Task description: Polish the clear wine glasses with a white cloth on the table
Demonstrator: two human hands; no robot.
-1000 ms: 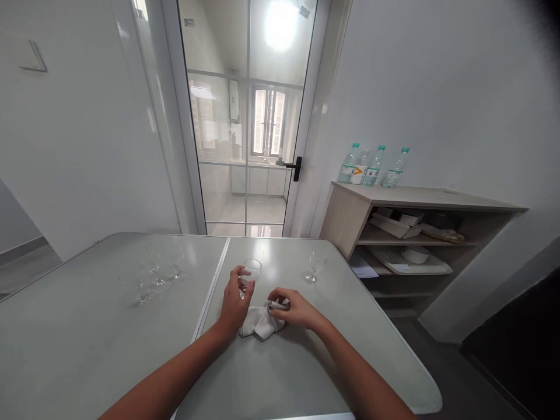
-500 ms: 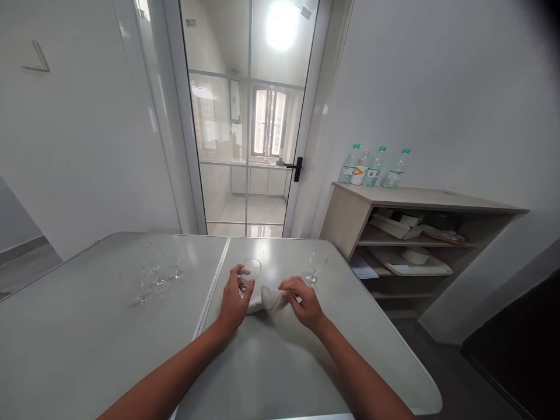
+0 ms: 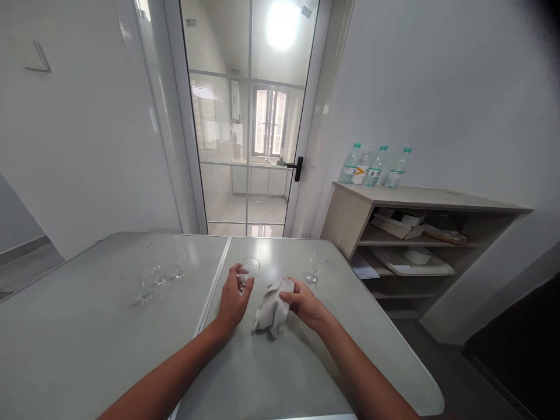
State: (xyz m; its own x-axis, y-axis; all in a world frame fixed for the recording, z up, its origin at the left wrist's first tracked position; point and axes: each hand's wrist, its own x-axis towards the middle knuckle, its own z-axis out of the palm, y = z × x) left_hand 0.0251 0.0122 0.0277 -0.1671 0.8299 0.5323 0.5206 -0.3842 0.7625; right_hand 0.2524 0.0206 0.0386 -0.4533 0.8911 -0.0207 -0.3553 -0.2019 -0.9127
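My left hand is closed around a clear stemmed glass, whose rim shows above the fingers; its lower part is mostly hidden by the hand. A crumpled whitish cloth hangs from my right hand, pinched between thumb and fingers. The cloth is to the right of the held glass and apart from it. Beyond my right hand, another stemmed glass stands upright on the table.
Several clear stemmed glasses are grouped on the left part of the grey table. A strip seam crosses the tabletop. To the right, a wooden shelf unit carries plastic bottles. A glass door is behind the table.
My right hand has turned, and the cloth now hangs opened out, lower and nearer to me. The left hand keeps its hold on the glass, almost unmoved.
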